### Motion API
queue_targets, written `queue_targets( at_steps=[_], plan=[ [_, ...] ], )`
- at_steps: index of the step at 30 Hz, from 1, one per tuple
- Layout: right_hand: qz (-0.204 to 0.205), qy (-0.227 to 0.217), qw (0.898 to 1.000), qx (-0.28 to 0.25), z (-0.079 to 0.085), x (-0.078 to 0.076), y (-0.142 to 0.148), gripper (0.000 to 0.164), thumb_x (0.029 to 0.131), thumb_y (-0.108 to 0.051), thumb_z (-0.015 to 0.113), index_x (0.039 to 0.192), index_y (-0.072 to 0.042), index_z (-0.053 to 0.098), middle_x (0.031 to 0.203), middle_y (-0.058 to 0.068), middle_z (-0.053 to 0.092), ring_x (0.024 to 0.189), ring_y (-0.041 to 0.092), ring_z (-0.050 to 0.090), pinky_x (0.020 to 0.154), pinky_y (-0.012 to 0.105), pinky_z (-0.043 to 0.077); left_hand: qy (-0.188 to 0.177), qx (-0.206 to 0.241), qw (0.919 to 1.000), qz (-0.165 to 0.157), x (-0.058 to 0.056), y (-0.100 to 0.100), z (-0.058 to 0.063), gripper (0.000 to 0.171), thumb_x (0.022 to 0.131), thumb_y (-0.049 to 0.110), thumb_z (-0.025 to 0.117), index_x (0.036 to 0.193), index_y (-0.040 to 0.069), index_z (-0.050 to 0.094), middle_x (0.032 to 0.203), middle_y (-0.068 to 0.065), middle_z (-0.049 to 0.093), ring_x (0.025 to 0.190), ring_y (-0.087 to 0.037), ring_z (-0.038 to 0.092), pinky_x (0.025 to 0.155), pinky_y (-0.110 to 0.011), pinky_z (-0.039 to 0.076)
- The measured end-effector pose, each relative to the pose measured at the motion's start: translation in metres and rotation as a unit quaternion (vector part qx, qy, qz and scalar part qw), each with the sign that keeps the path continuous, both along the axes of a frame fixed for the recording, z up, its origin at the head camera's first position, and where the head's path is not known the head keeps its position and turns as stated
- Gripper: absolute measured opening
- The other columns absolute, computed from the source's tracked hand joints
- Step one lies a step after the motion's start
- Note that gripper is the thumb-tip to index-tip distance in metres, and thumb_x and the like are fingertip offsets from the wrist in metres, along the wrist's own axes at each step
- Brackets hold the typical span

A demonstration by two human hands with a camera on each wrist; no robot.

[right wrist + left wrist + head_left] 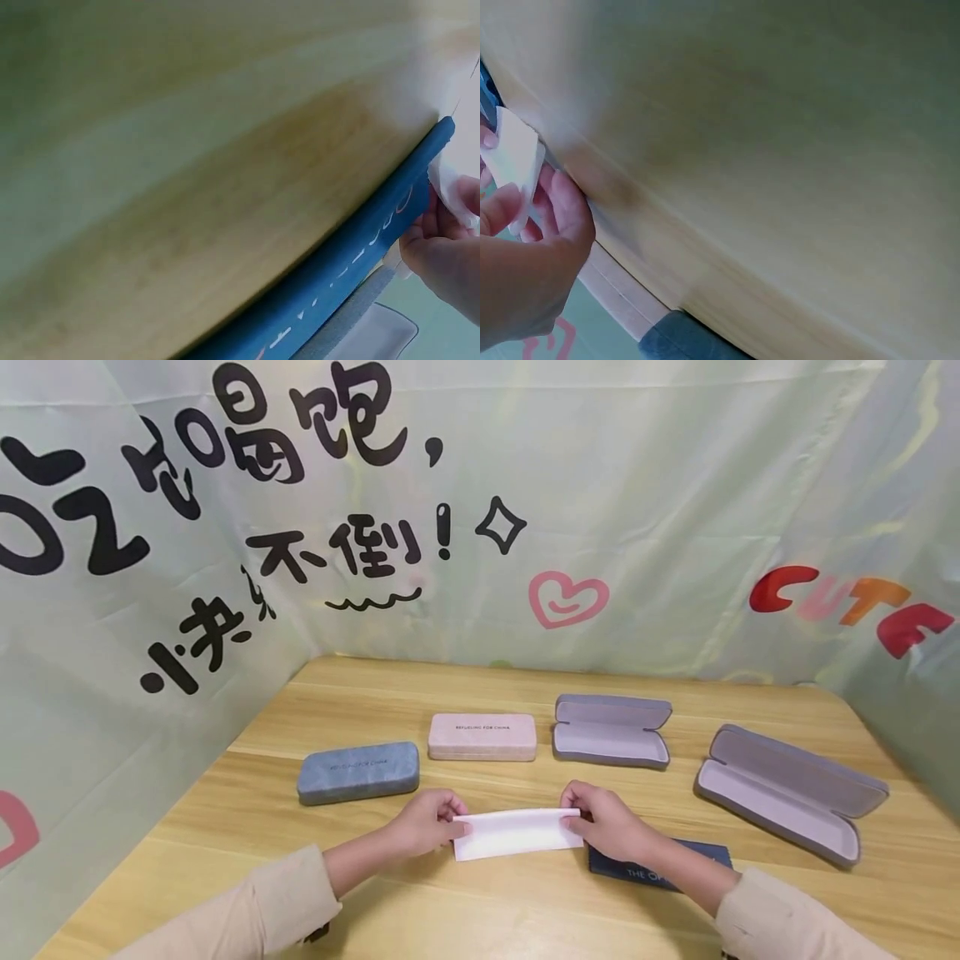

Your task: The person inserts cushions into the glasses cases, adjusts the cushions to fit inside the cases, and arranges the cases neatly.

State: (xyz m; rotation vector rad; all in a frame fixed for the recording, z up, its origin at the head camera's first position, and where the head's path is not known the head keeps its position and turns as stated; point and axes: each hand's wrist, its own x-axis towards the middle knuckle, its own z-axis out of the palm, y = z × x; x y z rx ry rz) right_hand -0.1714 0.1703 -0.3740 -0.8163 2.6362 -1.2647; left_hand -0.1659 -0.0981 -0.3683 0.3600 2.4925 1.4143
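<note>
Both hands are out over the wooden table (247, 827), forearms angled in from the two near corners, beige sleeves showing. The left hand (426, 821) pinches the left end of a folded white cloth (516, 832), fingers curled over its top edge with the thumb under; the left wrist view shows the corner of that cloth caught between thumb and fingers. The right hand (606, 821) does the same thing on the right end, fingertips clamped on the fold. So both are grasping the cloth, stretched flat between them, low over the table or resting on it.

Taking the cloth as the landmark: just to its right, and under the right wrist, lies a dark blue cloth (660, 866) with white lettering, partly hidden by that forearm. Behind it to the left sits a closed blue-grey case (358, 772). Straight behind is a closed pink case (482, 737). Behind and to the right, an open grey case (611, 732), and further right, well apart, a second open grey case (787, 792). A printed backdrop (675, 510) walls in the table
</note>
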Motion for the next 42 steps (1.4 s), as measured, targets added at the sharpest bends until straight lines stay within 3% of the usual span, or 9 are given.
queue_targets(
  at_steps=[5,9,11,18,23,29,34,39,42],
  plan=[
    [-0.023,-0.005,1.0,0.003,0.001,-0.003,0.0,0.007,0.088,-0.002,0.058,0.092,0.003,0.056,0.06,-0.004,0.046,0.052,0.0,0.035,0.047,0.017,0.033,-0.018,0.017,0.9995,0.019,-0.005,0.003,-0.003,0.015,0.082,-0.001,0.064,0.094,-0.008,0.059,0.07,-0.005,0.056,0.06,-0.01,0.05,0.053,-0.024,0.047],
    [-0.032,-0.024,0.999,0.002,0.001,-0.004,0.0,0.008,0.088,-0.003,0.058,0.091,0.004,0.061,0.067,0.003,0.06,0.056,0.0,0.04,0.049,0.017,0.036,-0.018,0.01,0.9997,0.016,-0.009,0.004,-0.005,0.019,0.078,-0.005,0.066,0.095,-0.01,0.062,0.069,-0.005,0.057,0.059,-0.009,0.05,0.054,-0.022,0.048],
    [-0.034,-0.029,0.999,0.002,0.001,-0.004,0.0,0.008,0.088,-0.002,0.058,0.09,0.004,0.062,0.068,0.004,0.06,0.057,0.0,0.041,0.05,0.017,0.037,-0.017,0.0,0.9998,0.011,-0.01,0.005,-0.004,0.019,0.075,-0.006,0.068,0.094,-0.01,0.064,0.066,-0.003,0.055,0.057,-0.008,0.048,0.051,-0.021,0.046],
    [-0.048,-0.036,0.998,-0.002,0.002,-0.003,0.001,0.007,0.088,-0.004,0.06,0.087,0.002,0.062,0.058,-0.005,0.036,0.052,0.002,0.028,0.048,0.017,0.027,-0.002,-0.031,0.9995,-0.001,-0.011,0.008,-0.002,0.013,0.074,-0.007,0.068,0.087,-0.008,0.066,0.066,0.0,0.05,0.058,-0.008,0.046,0.049,-0.018,0.044],
    [-0.064,-0.034,0.997,-0.01,0.005,-0.002,0.002,0.008,0.087,-0.004,0.06,0.086,0.004,0.062,0.056,-0.006,0.029,0.049,0.002,0.022,0.046,0.018,0.022,-0.005,-0.015,0.9997,0.019,-0.014,0.009,0.0,0.013,0.075,-0.007,0.067,0.088,-0.009,0.066,0.069,-0.001,0.051,0.063,-0.009,0.045,0.051,-0.017,0.04],
    [-0.097,-0.039,0.994,-0.015,0.01,-0.007,0.005,0.013,0.087,-0.005,0.061,0.088,0.007,0.064,0.056,-0.005,0.042,0.048,0.0,0.029,0.044,0.016,0.027,-0.027,0.021,0.9984,0.045,-0.019,0.009,0.003,0.017,0.079,-0.001,0.067,0.093,-0.009,0.063,0.072,-0.003,0.054,0.064,-0.009,0.047,0.055,-0.018,0.041],
    [-0.137,-0.076,0.987,-0.021,0.017,-0.009,0.008,0.016,0.087,-0.007,0.061,0.093,0.008,0.064,0.058,-0.003,0.048,0.048,0.004,0.033,0.043,0.017,0.028,-0.041,0.053,0.9954,0.069,-0.025,0.011,0.001,0.019,0.081,0.001,0.065,0.097,-0.009,0.061,0.077,-0.006,0.058,0.067,-0.008,0.052,0.063,-0.022,0.05],
    [-0.148,-0.099,0.982,-0.06,0.023,-0.013,0.014,0.02,0.088,-0.006,0.06,0.095,0.012,0.062,0.068,0.005,0.064,0.056,0.004,0.05,0.049,0.019,0.043,-0.034,0.088,0.9899,0.105,-0.033,0.019,0.0,0.017,0.082,-0.002,0.065,0.097,-0.009,0.061,0.079,-0.008,0.059,0.07,-0.01,0.055,0.068,-0.028,0.055],
    [-0.152,-0.121,0.976,-0.095,0.025,-0.017,0.021,0.022,0.089,-0.006,0.058,0.097,0.014,0.059,0.075,0.006,0.068,0.062,0.005,0.057,0.057,0.023,0.051,-0.026,0.097,0.9897,0.102,-0.037,0.025,0.001,0.017,0.082,-0.001,0.065,0.096,-0.009,0.061,0.078,-0.009,0.06,0.069,-0.01,0.055,0.067,-0.028,0.055]
  ],
)
